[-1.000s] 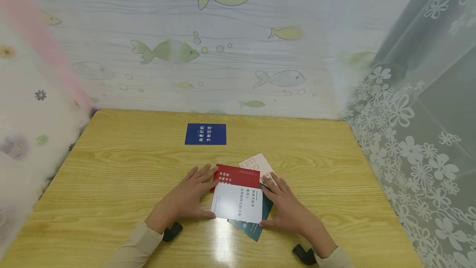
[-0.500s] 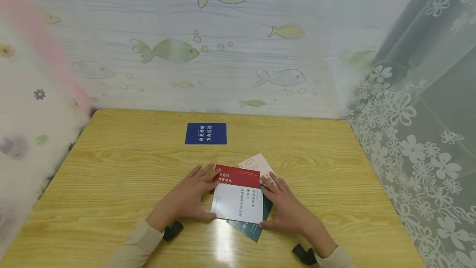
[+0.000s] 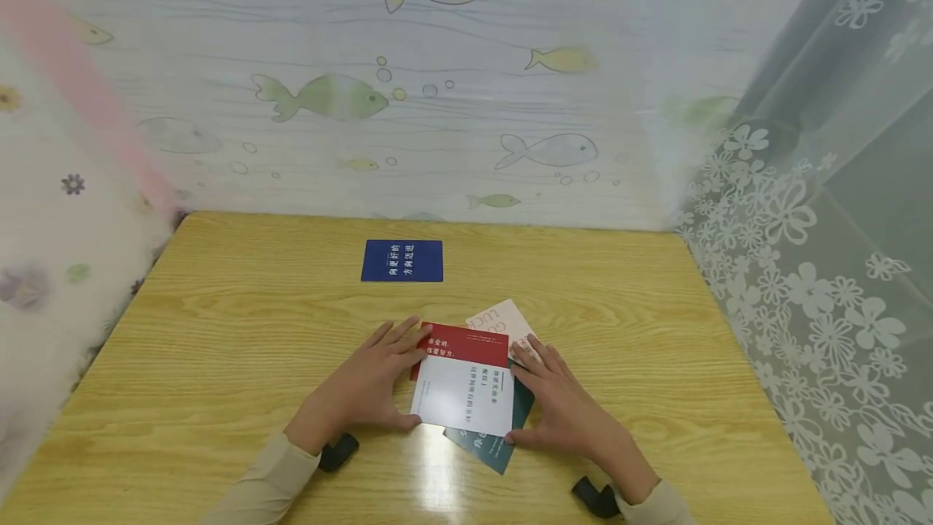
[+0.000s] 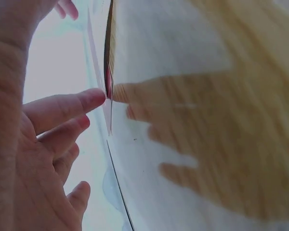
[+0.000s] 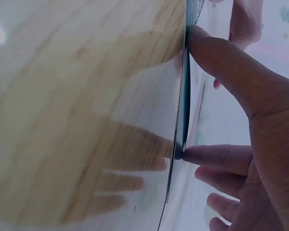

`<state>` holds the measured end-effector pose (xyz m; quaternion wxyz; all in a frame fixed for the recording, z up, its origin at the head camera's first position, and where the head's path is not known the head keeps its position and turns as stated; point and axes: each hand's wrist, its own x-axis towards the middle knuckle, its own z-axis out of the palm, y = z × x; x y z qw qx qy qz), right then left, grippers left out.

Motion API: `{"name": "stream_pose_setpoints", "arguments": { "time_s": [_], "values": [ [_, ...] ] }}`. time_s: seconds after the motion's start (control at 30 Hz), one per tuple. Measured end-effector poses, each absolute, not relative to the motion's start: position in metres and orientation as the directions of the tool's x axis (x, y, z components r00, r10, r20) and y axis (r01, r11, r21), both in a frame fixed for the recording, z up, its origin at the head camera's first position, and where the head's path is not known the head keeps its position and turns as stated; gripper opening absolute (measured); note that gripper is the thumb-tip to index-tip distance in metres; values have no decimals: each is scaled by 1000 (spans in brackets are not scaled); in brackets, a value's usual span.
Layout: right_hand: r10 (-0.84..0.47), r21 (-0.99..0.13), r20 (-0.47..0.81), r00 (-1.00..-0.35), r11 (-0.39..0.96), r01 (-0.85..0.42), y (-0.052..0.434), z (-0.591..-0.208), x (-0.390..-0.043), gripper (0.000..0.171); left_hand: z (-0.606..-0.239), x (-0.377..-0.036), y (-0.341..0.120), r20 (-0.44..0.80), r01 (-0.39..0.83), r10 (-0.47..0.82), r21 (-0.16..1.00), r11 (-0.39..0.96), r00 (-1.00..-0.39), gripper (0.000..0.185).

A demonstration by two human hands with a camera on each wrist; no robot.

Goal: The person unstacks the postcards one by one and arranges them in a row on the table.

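Since a second ago the white rectangular card with dark print (image 3: pixel 464 393) has slid a touch toward nine o'clock, and the hands have barely shifted. The left hand (image 3: pixel 362 389) lies flat with its grip released, straight fingertips pressing the left edges of the white card and the red card (image 3: pixel 466 341) beneath it. The right hand (image 3: pixel 564 410) is likewise spread, fingers touching the pile's right edge, thumb by the dark teal card (image 3: pixel 490 446) that juts out at six o'clock. The pile sits between both hands on the light wooden table (image 3: pixel 233 322). A pale pink card (image 3: pixel 504 319) pokes out at one o'clock. A dark blue card (image 3: pixel 402 260) lies well apart at eleven o'clock.
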<state>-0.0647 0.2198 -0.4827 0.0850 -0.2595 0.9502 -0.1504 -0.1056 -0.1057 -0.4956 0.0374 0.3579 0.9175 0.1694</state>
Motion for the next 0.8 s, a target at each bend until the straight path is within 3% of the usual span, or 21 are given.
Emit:
{"name": "stream_pose_setpoints", "arguments": {
  "time_s": [0.47, 0.8],
  "values": [
    [-506, -264, -102, -856, 844, -467, 216, -481, -64, 105, -497, -108, -102, 53, 632, 665, 375, 678, -745, 90],
    [-496, -239, -69, -866, 851, -468, 215, -481, -64, 99, -496, -107, -103, 102, 647, 662, 364, 670, -743, 86]
  ]
}}
